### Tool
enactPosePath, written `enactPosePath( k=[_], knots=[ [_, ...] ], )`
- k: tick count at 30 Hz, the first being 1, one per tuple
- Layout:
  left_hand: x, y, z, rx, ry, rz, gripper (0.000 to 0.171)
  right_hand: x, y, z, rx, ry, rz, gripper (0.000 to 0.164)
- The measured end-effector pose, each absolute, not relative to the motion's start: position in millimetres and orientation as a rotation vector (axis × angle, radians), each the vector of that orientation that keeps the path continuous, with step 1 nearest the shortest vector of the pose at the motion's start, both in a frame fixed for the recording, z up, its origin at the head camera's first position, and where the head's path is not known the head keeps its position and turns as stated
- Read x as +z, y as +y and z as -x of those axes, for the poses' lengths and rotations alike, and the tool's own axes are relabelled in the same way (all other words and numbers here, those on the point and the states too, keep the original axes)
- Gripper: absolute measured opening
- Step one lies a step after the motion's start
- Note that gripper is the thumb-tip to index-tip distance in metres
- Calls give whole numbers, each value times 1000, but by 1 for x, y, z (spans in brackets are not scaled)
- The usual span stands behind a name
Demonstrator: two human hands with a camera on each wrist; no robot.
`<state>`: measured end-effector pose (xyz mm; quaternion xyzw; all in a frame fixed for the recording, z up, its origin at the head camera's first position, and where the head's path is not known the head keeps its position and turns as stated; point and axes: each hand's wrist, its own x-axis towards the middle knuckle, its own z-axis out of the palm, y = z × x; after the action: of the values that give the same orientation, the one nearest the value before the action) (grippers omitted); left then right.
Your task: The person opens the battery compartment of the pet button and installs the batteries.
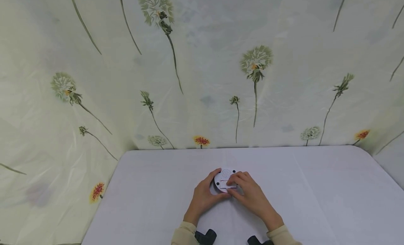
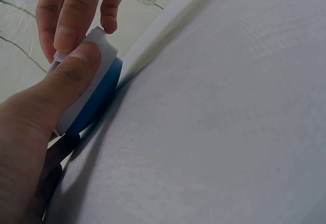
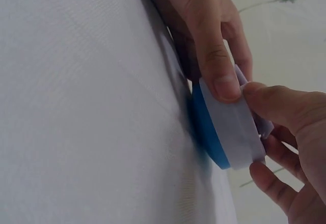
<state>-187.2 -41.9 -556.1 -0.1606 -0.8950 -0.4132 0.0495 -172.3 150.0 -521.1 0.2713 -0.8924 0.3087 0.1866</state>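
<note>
A round white device with a blue lower part (image 3: 232, 132) lies on the white table, its perforated face (image 1: 226, 173) with small black feet turned up. My left hand (image 1: 203, 197) grips it by the rim, thumb at the near side and fingers round the far left. On the upturned face is a rectangular white battery cover (image 1: 223, 184). My right hand (image 1: 252, 194) pinches at this cover with thumb and fingers. From the right wrist, a pale flap (image 3: 265, 126) stands out from the face between the right fingers; its far end is hidden.
The white-covered table (image 1: 151, 189) extends round both hands. Behind it hangs a pale curtain (image 1: 208, 62) with printed dandelions. Two black objects (image 1: 206, 237) show near the wrists at the bottom edge of the head view.
</note>
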Motion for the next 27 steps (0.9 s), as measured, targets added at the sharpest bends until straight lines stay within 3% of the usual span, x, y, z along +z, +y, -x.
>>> enactPosePath(
  k=[20, 27],
  knots=[
    [-556, -41, 187, -1238, -2727, 495, 84, -522, 146, 170, 901, -2490, -703, 25],
    [-559, -41, 189, -1241, -2742, 484, 84, -533, 145, 172, 1066, -2498, -613, 34]
  ],
)
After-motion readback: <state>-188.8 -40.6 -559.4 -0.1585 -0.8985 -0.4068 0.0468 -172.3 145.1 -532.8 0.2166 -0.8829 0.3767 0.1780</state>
